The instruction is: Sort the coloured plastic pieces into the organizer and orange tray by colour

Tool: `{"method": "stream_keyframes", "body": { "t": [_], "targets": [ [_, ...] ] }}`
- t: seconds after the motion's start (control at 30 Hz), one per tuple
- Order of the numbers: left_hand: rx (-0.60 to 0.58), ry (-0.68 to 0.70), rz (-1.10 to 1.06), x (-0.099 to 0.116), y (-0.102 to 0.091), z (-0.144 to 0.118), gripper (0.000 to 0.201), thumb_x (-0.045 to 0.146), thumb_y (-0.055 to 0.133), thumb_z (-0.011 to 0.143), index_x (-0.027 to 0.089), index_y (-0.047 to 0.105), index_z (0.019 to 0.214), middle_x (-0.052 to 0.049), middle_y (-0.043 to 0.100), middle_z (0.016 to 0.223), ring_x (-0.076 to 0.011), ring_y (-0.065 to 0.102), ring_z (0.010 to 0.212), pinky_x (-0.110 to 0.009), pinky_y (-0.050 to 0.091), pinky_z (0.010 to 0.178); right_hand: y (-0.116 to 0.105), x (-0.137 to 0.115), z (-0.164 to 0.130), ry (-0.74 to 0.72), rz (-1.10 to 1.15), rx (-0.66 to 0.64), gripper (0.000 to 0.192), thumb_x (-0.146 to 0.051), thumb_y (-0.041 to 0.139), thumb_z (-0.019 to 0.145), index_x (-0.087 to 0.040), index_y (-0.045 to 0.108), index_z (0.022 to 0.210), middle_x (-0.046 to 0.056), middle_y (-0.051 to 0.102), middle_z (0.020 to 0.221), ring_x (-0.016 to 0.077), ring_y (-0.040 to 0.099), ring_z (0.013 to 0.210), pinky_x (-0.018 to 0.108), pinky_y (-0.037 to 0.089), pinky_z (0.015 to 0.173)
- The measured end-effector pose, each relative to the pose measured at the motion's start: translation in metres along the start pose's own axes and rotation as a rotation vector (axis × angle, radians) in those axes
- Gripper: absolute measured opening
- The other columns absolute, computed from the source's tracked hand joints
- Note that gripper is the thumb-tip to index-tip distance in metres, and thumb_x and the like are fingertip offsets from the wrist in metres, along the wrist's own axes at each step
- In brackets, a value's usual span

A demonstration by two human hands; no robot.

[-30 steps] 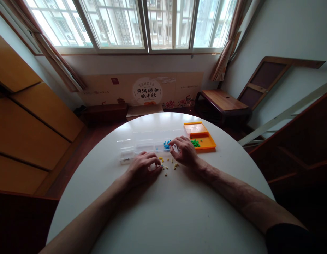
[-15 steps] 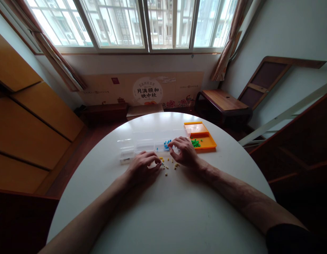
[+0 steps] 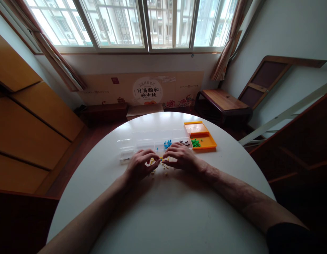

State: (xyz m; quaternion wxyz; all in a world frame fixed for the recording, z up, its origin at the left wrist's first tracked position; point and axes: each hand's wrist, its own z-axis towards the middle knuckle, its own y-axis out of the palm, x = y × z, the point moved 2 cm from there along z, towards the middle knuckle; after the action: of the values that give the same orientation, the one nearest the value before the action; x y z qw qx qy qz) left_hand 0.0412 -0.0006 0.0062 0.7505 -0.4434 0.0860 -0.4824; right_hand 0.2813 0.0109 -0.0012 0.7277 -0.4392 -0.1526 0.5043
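My left hand (image 3: pixel 142 164) is closed in a pinch low over the white table. A tiny blue piece (image 3: pixel 161 159), likely a building brick, shows at its fingertips. My right hand (image 3: pixel 181 157) comes in from the other side, thumb and fingertips closing at the same spot; what it grips is too small to make out. Beneath and around the fingers lie several small yellow pieces (image 3: pixel 166 174), partly hidden by both hands. Just beyond is a clear compartment box (image 3: pixel 146 145), with blue bricks (image 3: pixel 167 144) and dark brown pieces (image 3: pixel 184 143) in separate compartments.
An orange tray (image 3: pixel 209 141) with green pieces (image 3: pixel 195 143) stands at the box's right end. The round white table (image 3: pixel 163 218) stretches toward me. Past its far edge are a wooden stool (image 3: pixel 224 99) and a printed panel (image 3: pixel 100 88) under the window.
My right hand has moved left and nearer from the blue bricks to my left fingertips, uncovering the brown pieces. My left hand has shifted slightly, and more yellow pieces show beside it.
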Motion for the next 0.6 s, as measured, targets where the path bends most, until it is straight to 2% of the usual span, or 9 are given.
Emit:
{"method": "stream_keyframes", "body": {
  "t": [0.13, 0.33, 0.47, 0.6],
  "targets": [
    [-0.012, 0.030, -0.002, -0.001, 0.002, -0.001, 0.014, 0.030, 0.072, 0.105, 0.022, 0.077, 0.095, -0.002, 0.080, 0.093, -0.0143, 0.068, 0.075, -0.031, 0.053, 0.080, 0.000, 0.000, 0.000, -0.039, -0.014, -0.017, 0.019, -0.039, 0.063, 0.112, -0.027, 0.077, 0.108, 0.004, 0.082, 0.104, 0.0223, 0.071, 0.095, 0.039, 0.054, 0.094],
    [-0.002, 0.030, -0.007, 0.001, 0.001, 0.000, 0.013, 0.028, 0.072, 0.105, 0.022, 0.077, 0.095, -0.002, 0.079, 0.093, -0.0146, 0.068, 0.076, -0.031, 0.053, 0.080, 0.000, -0.001, 0.000, -0.037, 0.011, 0.025, 0.016, -0.029, 0.062, 0.110, -0.027, 0.077, 0.108, 0.003, 0.082, 0.102, 0.0209, 0.071, 0.093, 0.039, 0.054, 0.095],
    [-0.014, -0.006, -0.029, 0.002, -0.001, 0.000, 0.012, 0.026, 0.071, 0.103, 0.022, 0.076, 0.093, -0.002, 0.078, 0.091, -0.0146, 0.066, 0.074, -0.031, 0.053, 0.080, 0.001, 0.002, -0.001, 0.037, 0.024, 0.075, 0.013, -0.028, 0.064, 0.108, -0.028, 0.076, 0.104, 0.002, 0.082, 0.100, 0.0212, 0.070, 0.092, 0.039, 0.054, 0.096],
    [-0.058, -0.021, -0.074, 0.001, -0.011, 0.001, 0.011, 0.025, 0.070, 0.102, 0.022, 0.075, 0.092, -0.002, 0.076, 0.089, -0.0139, 0.063, 0.071, -0.030, 0.052, 0.077, 0.004, 0.010, -0.004, 0.159, -0.002, 0.227, 0.010, -0.028, 0.068, 0.107, -0.028, 0.077, 0.101, 0.001, 0.082, 0.101, 0.0217, 0.070, 0.096, 0.040, 0.052, 0.096]
  ]
}}
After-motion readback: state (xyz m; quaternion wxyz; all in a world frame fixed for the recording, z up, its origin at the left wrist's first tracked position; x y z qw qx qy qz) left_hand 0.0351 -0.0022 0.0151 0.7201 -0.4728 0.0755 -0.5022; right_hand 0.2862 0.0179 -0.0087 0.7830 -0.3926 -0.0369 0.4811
